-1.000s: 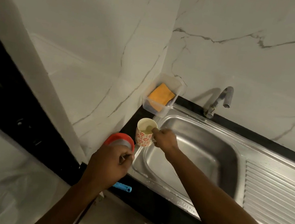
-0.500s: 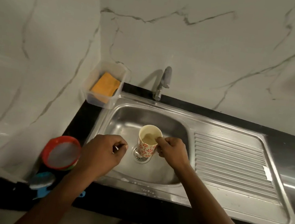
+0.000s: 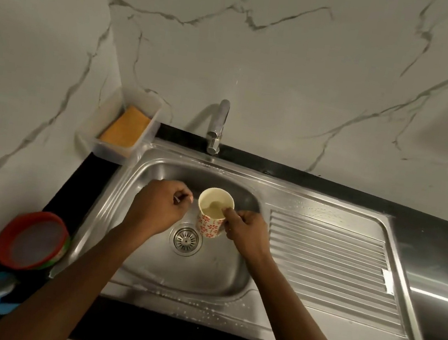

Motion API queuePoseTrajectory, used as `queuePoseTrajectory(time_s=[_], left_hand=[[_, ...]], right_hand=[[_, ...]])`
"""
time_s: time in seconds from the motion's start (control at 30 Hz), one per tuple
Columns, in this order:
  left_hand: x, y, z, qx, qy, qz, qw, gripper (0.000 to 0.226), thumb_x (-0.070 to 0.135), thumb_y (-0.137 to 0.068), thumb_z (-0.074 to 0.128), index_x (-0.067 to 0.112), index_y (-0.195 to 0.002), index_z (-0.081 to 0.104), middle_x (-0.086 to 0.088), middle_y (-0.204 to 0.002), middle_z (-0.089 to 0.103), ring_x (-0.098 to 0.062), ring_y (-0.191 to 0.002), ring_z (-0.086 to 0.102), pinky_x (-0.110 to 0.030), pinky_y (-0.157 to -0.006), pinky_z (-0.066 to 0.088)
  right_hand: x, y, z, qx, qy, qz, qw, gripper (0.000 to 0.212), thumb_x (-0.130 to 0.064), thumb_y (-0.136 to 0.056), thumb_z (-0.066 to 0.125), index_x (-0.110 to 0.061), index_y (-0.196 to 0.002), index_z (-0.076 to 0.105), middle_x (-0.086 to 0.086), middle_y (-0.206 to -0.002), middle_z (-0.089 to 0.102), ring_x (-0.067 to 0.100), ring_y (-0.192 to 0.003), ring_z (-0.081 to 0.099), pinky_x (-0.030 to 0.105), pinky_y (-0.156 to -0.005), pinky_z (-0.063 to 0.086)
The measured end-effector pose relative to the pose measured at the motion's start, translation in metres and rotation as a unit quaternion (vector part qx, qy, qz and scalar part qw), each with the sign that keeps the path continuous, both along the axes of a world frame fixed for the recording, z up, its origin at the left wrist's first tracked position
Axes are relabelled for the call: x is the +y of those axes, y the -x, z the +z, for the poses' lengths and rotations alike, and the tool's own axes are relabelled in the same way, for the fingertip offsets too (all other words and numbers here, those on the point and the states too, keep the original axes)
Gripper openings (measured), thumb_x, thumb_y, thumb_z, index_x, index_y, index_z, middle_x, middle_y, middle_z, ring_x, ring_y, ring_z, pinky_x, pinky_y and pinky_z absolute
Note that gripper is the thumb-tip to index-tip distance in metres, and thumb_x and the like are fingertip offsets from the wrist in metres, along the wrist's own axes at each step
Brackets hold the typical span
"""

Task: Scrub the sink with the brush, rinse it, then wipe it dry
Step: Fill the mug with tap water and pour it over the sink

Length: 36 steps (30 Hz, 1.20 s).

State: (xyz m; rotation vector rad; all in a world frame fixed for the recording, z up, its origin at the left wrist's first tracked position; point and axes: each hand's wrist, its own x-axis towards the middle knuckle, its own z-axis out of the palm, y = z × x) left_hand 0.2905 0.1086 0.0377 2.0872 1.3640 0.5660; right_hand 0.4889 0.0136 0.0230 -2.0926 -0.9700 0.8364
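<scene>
Dim, glare on counter (image 3: 438, 298) rt, edges warped, prob soft

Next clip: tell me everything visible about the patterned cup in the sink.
The cup is cream with red flower prints, ceramic by its look, upright, with pale liquid inside. It is in the sink basin beside the drain. The right hand grips its side, thumb over the rim; any handle is hidden.

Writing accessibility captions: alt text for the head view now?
The right hand grips a red-patterned cup upright in the steel sink beside the drain; the left hand pinches a thin metal item. A tap stands behind, a sponge tub at back left.
</scene>
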Motion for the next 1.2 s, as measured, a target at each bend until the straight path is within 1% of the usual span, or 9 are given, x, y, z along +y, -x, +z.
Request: queuePoseTrajectory(time_s=[0.1,0.2,0.27,0.33,0.53,0.73,0.87,1.03,1.2], left_hand=[[0.031,-0.012,-0.011,-0.023,-0.002,-0.017,1.0,0.013,0.028,-0.093,0.072,0.027,-0.105,0.076,0.01,-0.096,0.077,-0.002,-0.081,0.067,-0.031,-0.077,0.059],[0.068,-0.024,-0.018,0.006,-0.044,-0.048,0.998,0.035,0.023,-0.096,0.066,0.024,-0.132,0.067,0.0,-0.127,0.071,-0.018,-0.104,0.069,-0.038,-0.091,0.058],[0.093,-0.033,-0.019,0.066,-0.089,-0.098,0.989,0.052,0.017,-0.098,0.059,0.023,-0.149,0.053,0.0,-0.154,0.052,-0.025,-0.129,0.059,-0.043,-0.102,0.054],[0.118,-0.043,-0.017,0.144,-0.114,-0.159,0.97,0.067,0.012,-0.098,0.055,0.023,-0.161,0.033,0.005,-0.168,0.029,-0.028,-0.136,0.048,-0.046,-0.101,0.054],[0.17,-0.068,-0.011,0.321,-0.234,-0.286,0.872,0.082,0.012,-0.094,0.06,0.022,-0.164,0.017,0.001,-0.162,0.035,-0.027,-0.135,0.043,-0.042,-0.086,0.049],[0.182,-0.071,-0.016,0.382,-0.252,-0.286,0.842,0.072,0.016,-0.098,0.059,0.022,-0.161,0.023,-0.002,-0.163,0.033,-0.027,-0.136,0.043,-0.042,-0.092,0.049],[0.179,-0.065,-0.025,0.396,-0.208,-0.241,0.861,0.071,0.015,-0.098,0.058,0.017,-0.161,0.025,-0.001,-0.168,0.026,-0.027,-0.136,0.039,-0.04,-0.095,0.048],[0.18,-0.037,-0.032,0.371,-0.091,-0.242,0.892,0.089,0.013,-0.094,0.057,0.024,-0.166,0.007,0.009,-0.174,-0.001,-0.029,-0.147,0.027,-0.044,-0.103,0.046],[0.154,-0.016,-0.022,0.187,-0.05,-0.167,0.967,0.072,0.014,-0.095,0.053,0.024,-0.162,0.03,0.004,-0.169,0.029,-0.029,-0.148,0.038,-0.048,-0.111,0.047]], right_hand=[[0.011,0.005,-0.005,0.008,-0.01,-0.013,1.0,0.063,-0.071,-0.08,0.053,-0.012,-0.07,0.073,0.003,-0.067,0.073,0.025,-0.067,0.071,0.052,-0.069,0.062],[0.027,0.012,-0.01,0.01,-0.009,-0.034,0.999,0.055,-0.066,-0.082,0.056,-0.017,-0.067,0.073,0.0,-0.066,0.073,0.019,-0.066,0.071,0.05,-0.07,0.062],[0.036,0.017,-0.012,0.003,-0.006,-0.048,0.999,0.049,-0.058,-0.089,0.06,-0.017,-0.067,0.073,0.001,-0.066,0.073,0.019,-0.066,0.07,0.048,-0.07,0.061],[0.047,0.022,-0.014,-0.002,-0.005,-0.056,0.998,0.049,-0.058,-0.09,0.06,-0.016,-0.067,0.072,0.002,-0.067,0.073,0.019,-0.067,0.07,0.047,-0.07,0.06],[0.072,0.034,-0.018,-0.005,0.008,-0.075,0.997,0.046,-0.057,-0.094,0.059,-0.018,-0.073,0.073,-0.001,-0.072,0.074,0.015,-0.067,0.07,0.038,-0.068,0.059],[0.083,0.037,-0.024,-0.003,0.005,-0.095,0.995,0.048,-0.059,-0.093,0.06,-0.018,-0.068,0.068,0.001,-0.074,0.075,0.019,-0.068,0.07,0.038,-0.066,0.057],[0.087,0.037,-0.025,0.003,0.0,-0.098,0.995,0.046,-0.057,-0.096,0.06,-0.019,-0.073,0.069,0.001,-0.078,0.075,0.015,-0.069,0.069,0.034,-0.062,0.054],[0.089,0.035,-0.022,0.021,-0.015,-0.114,0.993,0.042,-0.053,-0.099,0.06,-0.019,-0.075,0.067,0.002,-0.08,0.074,0.01,-0.063,0.061,0.027,-0.059,0.043],[0.092,0.031,-0.017,0.024,-0.02,-0.122,0.992,0.048,-0.055,-0.098,0.059,-0.013,-0.075,0.068,0.003,-0.078,0.073,0.012,-0.062,0.061,0.027,-0.058,0.044]])
